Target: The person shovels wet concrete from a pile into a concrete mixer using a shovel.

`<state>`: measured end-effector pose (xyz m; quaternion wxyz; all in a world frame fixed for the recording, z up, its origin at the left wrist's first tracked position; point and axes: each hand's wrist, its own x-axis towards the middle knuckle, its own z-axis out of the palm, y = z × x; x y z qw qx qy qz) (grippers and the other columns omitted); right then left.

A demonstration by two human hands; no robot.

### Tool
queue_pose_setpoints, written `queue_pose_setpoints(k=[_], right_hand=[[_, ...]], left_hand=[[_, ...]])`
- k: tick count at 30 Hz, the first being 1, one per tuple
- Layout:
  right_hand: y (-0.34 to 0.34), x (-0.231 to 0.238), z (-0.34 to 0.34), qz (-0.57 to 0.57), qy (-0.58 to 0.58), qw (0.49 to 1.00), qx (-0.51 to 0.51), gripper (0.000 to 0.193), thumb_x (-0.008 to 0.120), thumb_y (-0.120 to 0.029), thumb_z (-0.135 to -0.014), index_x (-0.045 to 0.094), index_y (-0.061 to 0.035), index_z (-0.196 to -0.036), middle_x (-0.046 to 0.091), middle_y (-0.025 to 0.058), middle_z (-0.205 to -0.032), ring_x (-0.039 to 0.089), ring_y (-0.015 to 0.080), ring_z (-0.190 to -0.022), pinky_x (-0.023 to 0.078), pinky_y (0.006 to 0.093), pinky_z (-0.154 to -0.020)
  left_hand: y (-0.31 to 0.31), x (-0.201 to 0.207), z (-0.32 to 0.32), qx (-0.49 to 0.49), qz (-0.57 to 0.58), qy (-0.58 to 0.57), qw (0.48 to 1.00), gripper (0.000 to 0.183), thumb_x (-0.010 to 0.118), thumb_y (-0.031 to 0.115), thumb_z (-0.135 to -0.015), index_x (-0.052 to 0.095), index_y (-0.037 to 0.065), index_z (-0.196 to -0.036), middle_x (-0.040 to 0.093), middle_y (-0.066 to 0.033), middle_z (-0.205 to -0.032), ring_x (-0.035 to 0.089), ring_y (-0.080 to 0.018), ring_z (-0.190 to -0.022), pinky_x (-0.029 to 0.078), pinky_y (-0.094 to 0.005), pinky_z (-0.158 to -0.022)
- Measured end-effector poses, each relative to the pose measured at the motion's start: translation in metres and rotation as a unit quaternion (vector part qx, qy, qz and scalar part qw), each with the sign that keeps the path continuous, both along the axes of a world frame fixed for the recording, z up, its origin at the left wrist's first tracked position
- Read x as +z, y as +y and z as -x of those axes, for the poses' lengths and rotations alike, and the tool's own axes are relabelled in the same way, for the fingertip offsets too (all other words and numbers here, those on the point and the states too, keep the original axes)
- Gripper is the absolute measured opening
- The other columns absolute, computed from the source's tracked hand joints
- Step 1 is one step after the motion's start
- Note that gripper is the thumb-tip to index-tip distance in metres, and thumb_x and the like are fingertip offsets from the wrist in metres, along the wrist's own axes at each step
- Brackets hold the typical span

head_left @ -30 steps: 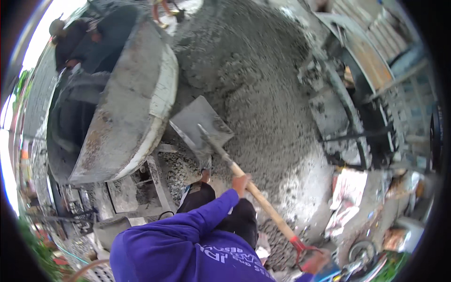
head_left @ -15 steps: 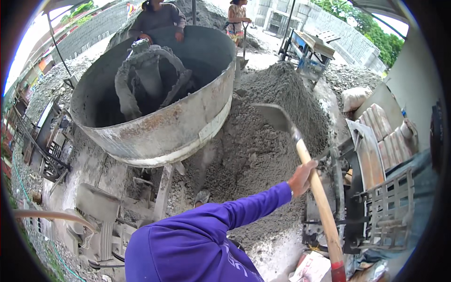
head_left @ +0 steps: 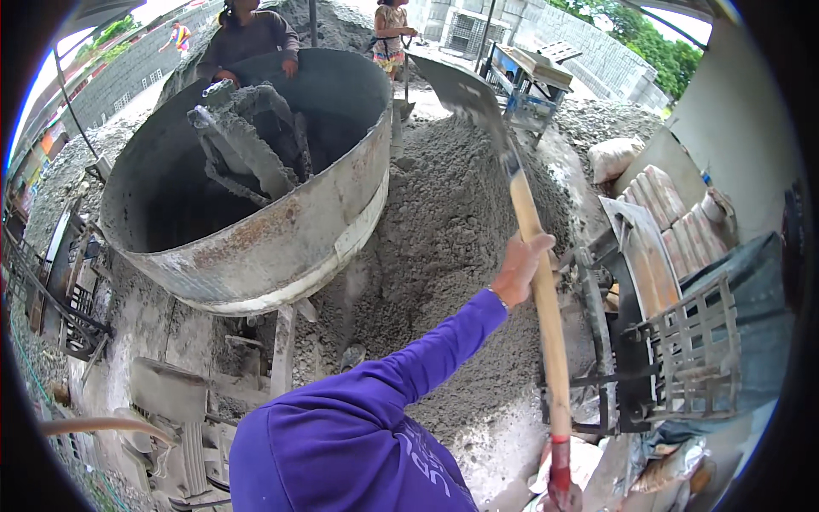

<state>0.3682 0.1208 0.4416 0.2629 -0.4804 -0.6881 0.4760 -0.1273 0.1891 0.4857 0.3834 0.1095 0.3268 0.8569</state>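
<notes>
My left hand (head_left: 522, 269) is closed around the middle of a shovel's pale wooden shaft (head_left: 550, 350), at the end of a purple sleeve. Low in the picture, my right hand (head_left: 563, 497) is partly cut off by the lower edge; it grips the red end of the same shovel. The shovel's grey metal blade (head_left: 456, 90), a little blurred, hangs at the far side above a mound of wet-looking grey mix (head_left: 452, 205). Left of the mound stands a large round mixer drum (head_left: 256, 243) with mix-crusted paddles (head_left: 243, 149) inside.
A person in a dark top (head_left: 247, 43) leans at the drum's far rim. Farther back, another person (head_left: 392, 38) stands with a shovel. Stacked bags (head_left: 674, 218), a plastic crate (head_left: 695, 358) and a metal frame lie to the right. A blue-framed table (head_left: 525, 81) stands behind the mound.
The shovel blade has risen and swung away, from above the mound's middle to its far side. My right hand has come into view at the red end. The mixer paddles have turned.
</notes>
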Motion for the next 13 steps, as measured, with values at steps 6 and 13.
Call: queue_pose_setpoints(k=[6,13], right_hand=[[0.024,-0.03,0.092,-0.094,0.008,0.994,0.051,0.027,0.061,-0.019,-0.062,0.06,0.0016,-0.079,0.051,0.0009,-0.065,0.047,0.0128,-0.063,0.038,0.0275,-0.058],[0.081,-0.042,0.119,-0.134,0.03,0.974,0.179,0.038,0.062,-0.02,-0.06,0.065,-0.0027,-0.093,0.057,0.0047,-0.075,0.049,0.0125,-0.064,0.041,0.0237,-0.064]], left_hand=[[-0.047,0.003,0.05,0.08,-0.074,0.075,0.991,0.024,0.063,0.014,-0.081,0.045,0.006,-0.095,0.051,-0.0065,-0.064,0.054,-0.019,-0.05,0.05,-0.0368,-0.044],[-0.07,-0.064,0.105,0.171,0.041,-0.009,0.984,0.026,0.062,0.024,-0.083,0.048,0.005,-0.093,0.053,-0.0107,-0.066,0.055,-0.0252,-0.051,0.051,-0.0411,-0.049]])
